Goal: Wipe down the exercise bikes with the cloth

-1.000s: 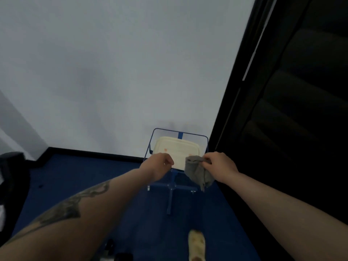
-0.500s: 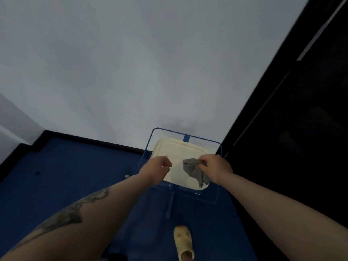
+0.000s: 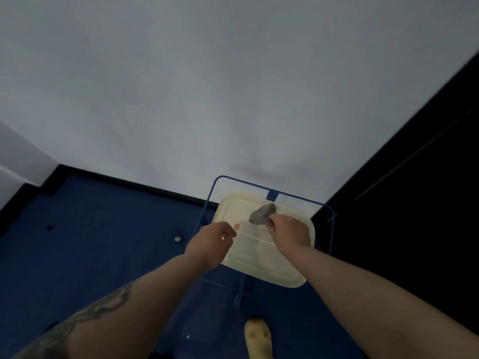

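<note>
While two bare forearms reach out over a dark blue carpeted floor [image 3: 90, 242], we count one small crumpled grey cloth [image 3: 262, 214], pinched in the curled fingers of the right hand [image 3: 289, 233] above the far part of one cream square plastic lid [image 3: 269, 265]. The left hand [image 3: 210, 244] hovers just beside the lid's near-left edge, fingers loosely curled and grasping nothing. The lid rests inside one thin blue wire frame stand [image 3: 298, 196], which sits against a pale grey wall [image 3: 207, 86] and next to a black panel [image 3: 414, 203] on the right. One yellow perforated clog [image 3: 258, 336] shows at the bottom edge; one small pale round object [image 3: 177, 239] lies on the carpet, well apart from the stand. Half a second ago the cloth hung below the right hand; we now see it lifted, farther across the lid.
</note>
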{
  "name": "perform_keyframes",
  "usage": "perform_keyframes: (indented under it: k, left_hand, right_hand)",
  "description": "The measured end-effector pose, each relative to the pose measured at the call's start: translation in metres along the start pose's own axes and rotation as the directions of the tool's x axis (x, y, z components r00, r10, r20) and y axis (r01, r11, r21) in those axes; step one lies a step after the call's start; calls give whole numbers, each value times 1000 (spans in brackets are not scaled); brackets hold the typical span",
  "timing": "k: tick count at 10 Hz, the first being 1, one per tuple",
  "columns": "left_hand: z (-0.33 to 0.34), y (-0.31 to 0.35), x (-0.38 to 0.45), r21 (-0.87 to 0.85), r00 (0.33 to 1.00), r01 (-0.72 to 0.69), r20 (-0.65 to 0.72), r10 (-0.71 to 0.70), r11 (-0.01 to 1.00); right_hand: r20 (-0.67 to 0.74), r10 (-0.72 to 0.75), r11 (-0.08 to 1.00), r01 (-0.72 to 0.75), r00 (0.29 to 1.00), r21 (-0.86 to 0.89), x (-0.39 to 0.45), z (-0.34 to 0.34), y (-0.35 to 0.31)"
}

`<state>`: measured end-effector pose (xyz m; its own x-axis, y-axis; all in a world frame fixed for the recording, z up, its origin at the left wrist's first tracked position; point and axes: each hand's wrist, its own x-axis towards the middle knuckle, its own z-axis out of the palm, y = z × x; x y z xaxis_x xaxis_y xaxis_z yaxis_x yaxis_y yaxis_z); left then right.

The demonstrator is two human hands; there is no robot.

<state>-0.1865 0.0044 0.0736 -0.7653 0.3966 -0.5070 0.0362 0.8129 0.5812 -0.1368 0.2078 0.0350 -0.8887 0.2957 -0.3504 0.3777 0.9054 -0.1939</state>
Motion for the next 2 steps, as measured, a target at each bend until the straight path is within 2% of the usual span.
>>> perform_keyframes:
  k: [1,2]
  left_hand:
    - [8,-7,-6,-25,999,14,33,-13,1000]
    - [13,-9,-10,-47,999,31,24,-30,998]
  right_hand:
    - [215,0,990,-31,977,140,-7,31,-3]
    - [205,45,964,-96,978,247,-14,46,-8]
